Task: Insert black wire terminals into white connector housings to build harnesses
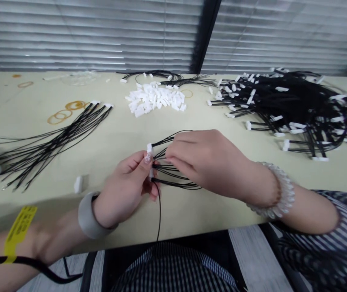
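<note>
Near the table's front middle, my left hand [130,178] pinches a white connector [149,149] between thumb and fingers. Several black wires [176,185] run from the connector to the right, passing below my right hand [203,160]. The fingers of my right hand are pressed together on a black wire close to the connector; their tips are partly hidden. One loose black wire [160,211] hangs down from beside my left fingers over the table's front edge.
White connectors [156,98] lie piled at the back middle. A black wire bundle [57,140] and rubber bands [60,115] are at left, near a lone white connector [78,184]. A large heap of connectored black wires [295,97] covers the back right.
</note>
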Tool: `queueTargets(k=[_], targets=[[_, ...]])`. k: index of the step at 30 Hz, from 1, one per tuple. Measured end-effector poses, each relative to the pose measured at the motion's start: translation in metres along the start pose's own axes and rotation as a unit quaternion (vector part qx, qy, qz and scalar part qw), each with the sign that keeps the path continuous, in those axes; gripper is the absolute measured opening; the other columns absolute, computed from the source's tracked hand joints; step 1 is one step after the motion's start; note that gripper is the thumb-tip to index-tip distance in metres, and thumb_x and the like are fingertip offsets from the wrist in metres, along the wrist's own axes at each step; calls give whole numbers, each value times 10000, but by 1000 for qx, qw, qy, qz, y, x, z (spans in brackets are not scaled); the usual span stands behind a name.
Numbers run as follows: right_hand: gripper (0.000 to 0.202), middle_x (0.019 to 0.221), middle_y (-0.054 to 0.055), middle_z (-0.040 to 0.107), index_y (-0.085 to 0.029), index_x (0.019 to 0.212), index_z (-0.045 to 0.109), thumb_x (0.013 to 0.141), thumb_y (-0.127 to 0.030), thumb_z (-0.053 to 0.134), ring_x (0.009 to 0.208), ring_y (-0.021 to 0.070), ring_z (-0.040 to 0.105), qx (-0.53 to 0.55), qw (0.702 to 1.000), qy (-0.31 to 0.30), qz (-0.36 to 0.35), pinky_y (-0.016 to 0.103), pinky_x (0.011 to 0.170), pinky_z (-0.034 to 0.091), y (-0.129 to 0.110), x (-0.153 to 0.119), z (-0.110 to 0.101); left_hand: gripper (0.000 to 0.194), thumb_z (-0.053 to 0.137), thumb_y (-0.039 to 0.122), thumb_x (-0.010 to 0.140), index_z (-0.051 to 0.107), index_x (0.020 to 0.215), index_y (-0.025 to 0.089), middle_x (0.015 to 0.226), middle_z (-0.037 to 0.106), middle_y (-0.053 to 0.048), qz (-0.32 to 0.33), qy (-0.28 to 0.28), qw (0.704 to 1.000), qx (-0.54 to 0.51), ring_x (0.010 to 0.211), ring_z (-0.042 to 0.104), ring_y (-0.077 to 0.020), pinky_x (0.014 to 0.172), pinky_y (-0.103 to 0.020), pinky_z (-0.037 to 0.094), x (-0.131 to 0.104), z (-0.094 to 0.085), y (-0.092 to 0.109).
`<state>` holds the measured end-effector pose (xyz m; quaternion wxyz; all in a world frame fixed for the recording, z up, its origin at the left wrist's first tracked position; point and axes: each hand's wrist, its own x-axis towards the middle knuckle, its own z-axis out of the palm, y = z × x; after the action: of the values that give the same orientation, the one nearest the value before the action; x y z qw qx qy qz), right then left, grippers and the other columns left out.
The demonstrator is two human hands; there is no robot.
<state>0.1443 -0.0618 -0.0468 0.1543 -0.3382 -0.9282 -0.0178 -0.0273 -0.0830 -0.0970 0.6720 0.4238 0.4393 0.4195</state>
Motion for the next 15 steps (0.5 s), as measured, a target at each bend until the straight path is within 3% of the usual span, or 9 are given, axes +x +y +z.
queueTargets(k=[7, 15], targets=[[388, 666, 18, 537, -147, 727, 591, 925, -188, 260, 618, 110, 425, -109, 989, 37, -95, 271, 559, 301, 6, -4, 7, 200, 549, 325, 828, 552, 705, 168, 566, 511, 46, -29, -13, 998, -45, 368, 500, -52, 343, -142, 422, 3, -1, 1], [350, 582, -8, 517, -153, 652, 583, 906, -168, 344, 555, 105, 396, -141, 968, 120, -170, 272, 476, 244, 10, -4, 11, 233, 548, 364, 828, 532, 700, 169, 583, 506, 53, -27, -16, 999, -29, 375, 496, -50, 350, -150, 434, 4, -1, 0]])
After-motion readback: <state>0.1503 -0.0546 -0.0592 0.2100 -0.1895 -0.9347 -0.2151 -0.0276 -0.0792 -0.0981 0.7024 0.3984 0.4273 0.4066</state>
